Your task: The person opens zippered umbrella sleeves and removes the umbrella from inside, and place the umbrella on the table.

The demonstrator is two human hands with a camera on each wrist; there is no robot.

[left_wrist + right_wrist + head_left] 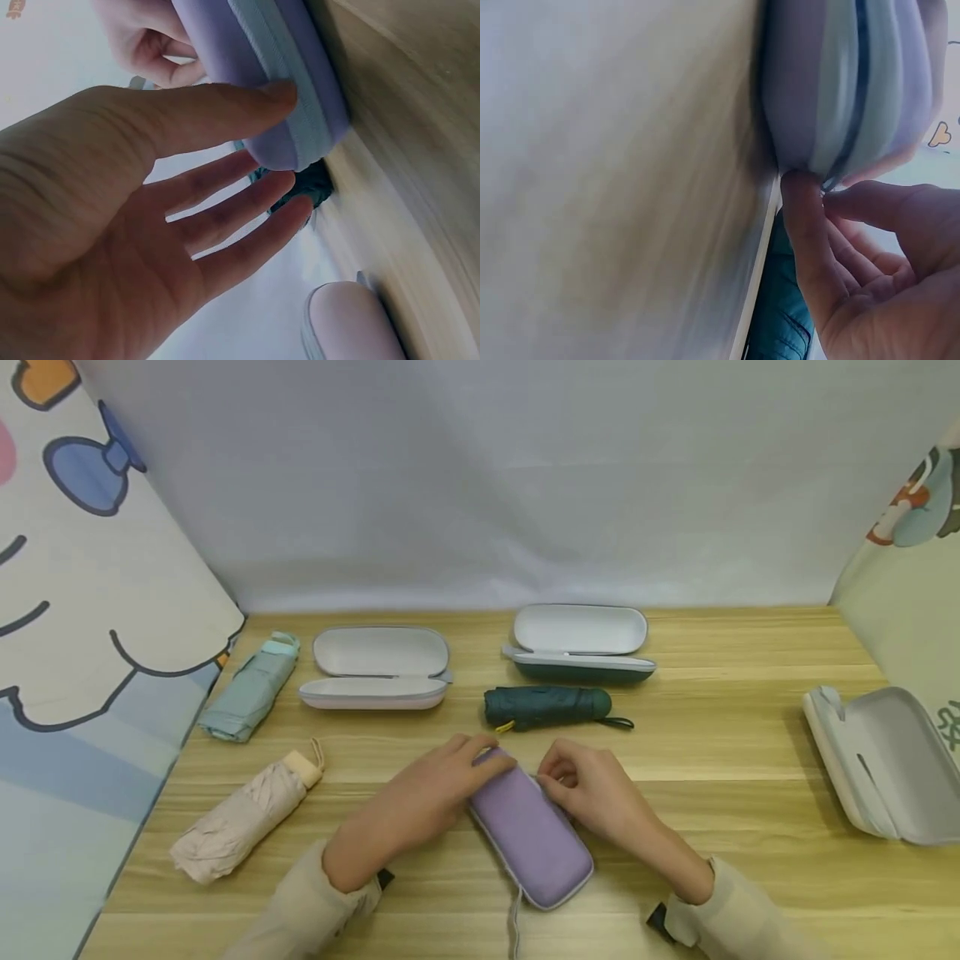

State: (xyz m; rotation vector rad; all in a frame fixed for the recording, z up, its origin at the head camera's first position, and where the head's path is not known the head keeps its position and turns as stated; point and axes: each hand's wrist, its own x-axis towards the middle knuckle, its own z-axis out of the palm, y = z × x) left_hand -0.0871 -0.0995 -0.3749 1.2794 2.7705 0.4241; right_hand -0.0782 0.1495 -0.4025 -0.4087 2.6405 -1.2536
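A purple zip case (532, 835) lies slantwise on the table, its top down flat. My left hand (427, 789) holds the case's far end, fingers over the end; in the left wrist view the thumb (247, 105) presses on the light zip band. At the case's right side, my right hand (592, 785) pinches the zipper pull between thumb and forefinger. The right wrist view shows the pinching fingertips (804, 187) at the corner, mostly covering the pull. Behind them, a dark gap runs between the pale zip bands (838, 90). A grey strap (515, 918) trails from the near end.
Beyond the case lies a dark green folded umbrella (551, 706). Behind stand an open green glasses case (581, 639) and an open pink one (378, 664). Pale green (255, 685) and beige (243, 814) folded umbrellas lie left. An open white case (885, 768) sits far right.
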